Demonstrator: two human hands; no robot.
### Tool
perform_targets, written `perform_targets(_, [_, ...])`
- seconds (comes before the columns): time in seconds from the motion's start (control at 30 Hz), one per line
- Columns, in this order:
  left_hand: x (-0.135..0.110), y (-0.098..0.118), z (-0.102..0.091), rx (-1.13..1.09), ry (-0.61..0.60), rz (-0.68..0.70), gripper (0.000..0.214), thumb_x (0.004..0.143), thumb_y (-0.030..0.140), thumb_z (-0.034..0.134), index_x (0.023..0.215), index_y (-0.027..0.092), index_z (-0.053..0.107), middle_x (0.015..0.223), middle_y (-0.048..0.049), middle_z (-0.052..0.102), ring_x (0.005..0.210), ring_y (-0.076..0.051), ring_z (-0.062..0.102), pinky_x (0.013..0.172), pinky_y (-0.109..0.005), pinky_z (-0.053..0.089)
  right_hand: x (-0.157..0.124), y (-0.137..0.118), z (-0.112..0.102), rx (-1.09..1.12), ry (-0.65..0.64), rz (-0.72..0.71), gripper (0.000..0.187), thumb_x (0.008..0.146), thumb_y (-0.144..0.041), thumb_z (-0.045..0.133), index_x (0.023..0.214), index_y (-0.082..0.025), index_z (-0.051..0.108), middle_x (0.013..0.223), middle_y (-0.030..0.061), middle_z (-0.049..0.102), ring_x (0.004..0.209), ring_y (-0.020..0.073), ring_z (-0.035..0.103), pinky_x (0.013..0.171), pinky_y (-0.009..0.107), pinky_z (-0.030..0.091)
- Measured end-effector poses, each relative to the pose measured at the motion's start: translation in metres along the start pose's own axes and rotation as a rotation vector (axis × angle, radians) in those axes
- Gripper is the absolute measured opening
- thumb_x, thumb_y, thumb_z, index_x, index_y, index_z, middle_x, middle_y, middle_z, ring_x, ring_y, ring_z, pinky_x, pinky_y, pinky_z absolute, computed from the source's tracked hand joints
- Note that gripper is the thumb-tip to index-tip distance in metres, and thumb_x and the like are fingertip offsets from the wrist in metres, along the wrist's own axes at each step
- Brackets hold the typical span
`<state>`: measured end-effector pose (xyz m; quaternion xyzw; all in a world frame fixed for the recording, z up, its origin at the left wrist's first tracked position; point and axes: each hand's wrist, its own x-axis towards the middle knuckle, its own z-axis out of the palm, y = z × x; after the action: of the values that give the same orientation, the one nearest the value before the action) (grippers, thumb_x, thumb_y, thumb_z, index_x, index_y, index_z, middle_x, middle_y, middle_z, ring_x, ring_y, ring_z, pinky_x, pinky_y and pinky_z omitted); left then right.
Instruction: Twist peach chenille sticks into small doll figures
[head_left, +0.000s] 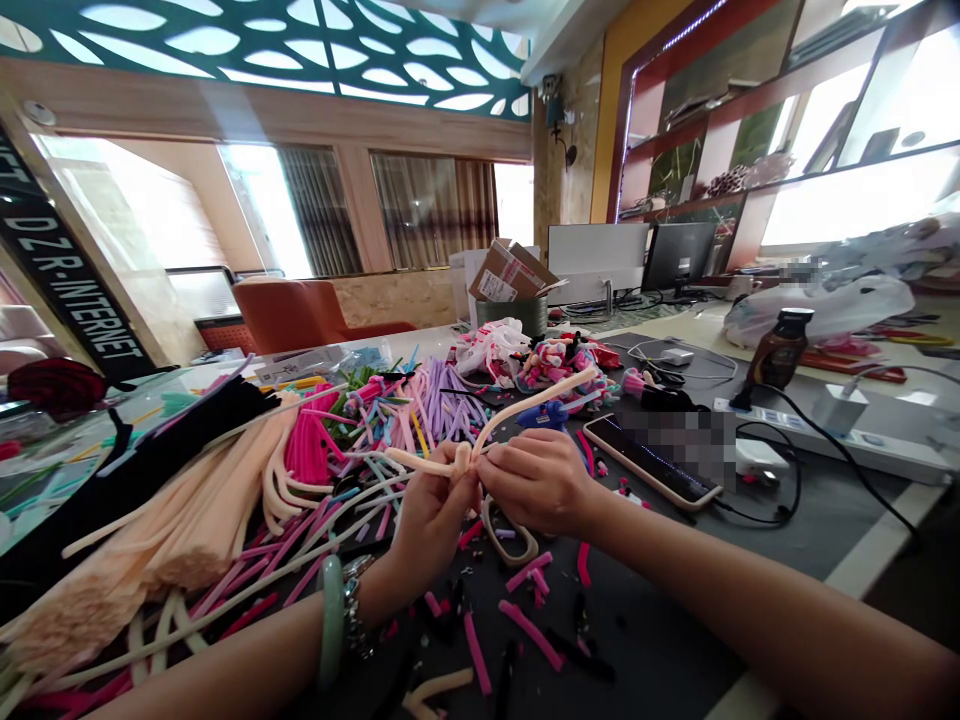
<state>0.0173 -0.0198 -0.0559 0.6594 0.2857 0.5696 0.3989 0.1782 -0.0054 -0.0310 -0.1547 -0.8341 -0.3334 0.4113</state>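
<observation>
Over the dark tabletop, both my hands meet on a bent peach pipe cleaner (517, 405). My left hand (435, 510) pinches it near a short folded stub, and one end sticks out to the left. Fingers of my right hand (536, 475) close on it right beside, with a long end curving up and right. Just below the hands lies a beige loop (523, 555), perhaps a scissors handle, partly hidden. Behind my right hand is a blue tool, seemingly a glue gun (544, 415). Cut pink pipe cleaner pieces (531, 635) are scattered below.
Peach pipe cleaner bundles (202, 510) lie left, with magenta (309, 445) and lilac ones (450, 400) farther back. A phone (649, 460) on a cable lies right, near a power strip (885, 450) and a dark bottle (780, 350). A cardboard box (514, 272) and monitors (679, 257) stand behind.
</observation>
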Motion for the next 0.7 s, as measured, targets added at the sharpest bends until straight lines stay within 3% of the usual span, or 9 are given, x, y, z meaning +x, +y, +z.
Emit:
perform_targets(0.43, [-0.001,-0.003,-0.001,-0.098,-0.013,0.009,0.015,0.086,0.03,0.055,0.081,0.019,0.046,0.061,0.0063,0.043,0.052,-0.008,0.042,0.05,-0.019,0.035,0.001,-0.003,0.001,0.072,0.015,0.072,0.018,0.085,-0.014,0.047,0.074,-0.018,0.061,0.061,-0.0015,0.063,0.053,0.0098,0.053,0.054,0.026,0.036])
perform_targets(0.57, [-0.003,-0.004,-0.005,-0.006,0.019,0.044,0.009,0.089,0.026,0.052,0.084,0.019,0.05,0.065,0.0047,0.045,0.055,-0.008,0.044,0.053,-0.02,0.037,0.002,-0.005,0.002,0.199,-0.011,0.211,0.017,0.086,-0.014,0.046,0.083,-0.018,0.063,0.073,0.0013,0.069,0.063,0.0111,0.06,0.06,0.024,0.04])
perform_targets(0.7, [0.002,-0.005,-0.011,0.124,0.021,0.108,0.007,0.087,0.024,0.054,0.084,0.018,0.055,0.076,0.0011,0.05,0.063,-0.009,0.047,0.057,-0.02,0.038,-0.001,-0.002,0.007,0.264,-0.03,0.259,0.015,0.086,-0.017,0.05,0.09,-0.02,0.064,0.068,-0.0002,0.068,0.057,0.0102,0.059,0.06,0.023,0.042])
